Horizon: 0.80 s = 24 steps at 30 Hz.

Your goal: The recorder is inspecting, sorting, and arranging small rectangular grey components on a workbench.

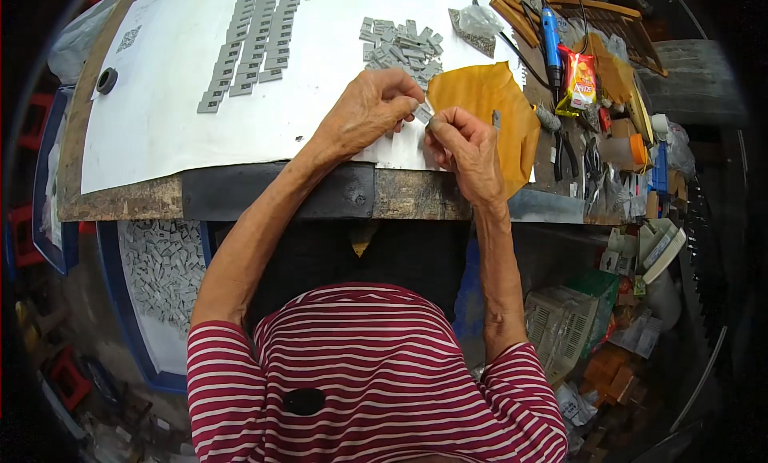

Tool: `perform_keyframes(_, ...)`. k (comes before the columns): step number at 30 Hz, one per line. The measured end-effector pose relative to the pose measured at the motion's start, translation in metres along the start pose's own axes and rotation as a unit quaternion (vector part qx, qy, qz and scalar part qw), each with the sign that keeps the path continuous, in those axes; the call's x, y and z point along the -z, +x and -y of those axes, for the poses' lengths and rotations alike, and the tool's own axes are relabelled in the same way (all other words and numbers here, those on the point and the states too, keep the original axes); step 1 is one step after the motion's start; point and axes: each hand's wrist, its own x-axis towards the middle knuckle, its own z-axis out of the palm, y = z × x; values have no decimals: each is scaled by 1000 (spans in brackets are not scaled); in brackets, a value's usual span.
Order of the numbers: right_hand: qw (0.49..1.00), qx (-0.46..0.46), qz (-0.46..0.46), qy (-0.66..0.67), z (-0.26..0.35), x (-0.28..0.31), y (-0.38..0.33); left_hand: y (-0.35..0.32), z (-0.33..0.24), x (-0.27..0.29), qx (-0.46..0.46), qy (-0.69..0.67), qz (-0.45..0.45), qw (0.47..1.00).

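Observation:
Between my two hands, over the edge of a yellow-brown sheet (472, 83), is a small grey rectangular piece (423, 112). My left hand (374, 107) pinches it between thumb and fingers. My right hand (468, 151) is closed at the piece's right end, thumb against forefinger; whatever else it may hold is too small to make out. One more dark grey piece (496, 119) lies on the sheet beside my right hand. Beyond my hands is a loose heap of similar grey pieces (404, 47). Farther left, several such pieces (248, 39) stand in long overlapping rows on white paper (160, 135).
At the right lie a blue pen-shaped tool (551, 39), a red snack packet (578, 81), pliers (568, 151) and a clear bag of small parts (476, 31). A black ring (106, 81) sits at far left. Below the table's left side, a blue tray (144, 335) holds many grey pieces.

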Motion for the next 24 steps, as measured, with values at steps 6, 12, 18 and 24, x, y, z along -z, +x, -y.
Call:
perform_keyframes(6, 1000, 0, -9, -7, -2, 1, 0, -1, -2, -1, -20, 36, -17, 999)
perform_keyframes(12, 999, 12, -9, -32, -1, 1, -2, 0, 3, 0, -65, 85, -33, 994)
perform_keyframes(18, 999, -5, -3, -41, 0, 2, -1, 0, 2, -2, -70, 106, -17, 992)
perform_keyframes(24, 999, -22, 7, -37, 1, 4, 1, -1, -2, -2, -84, 118, -20, 989)
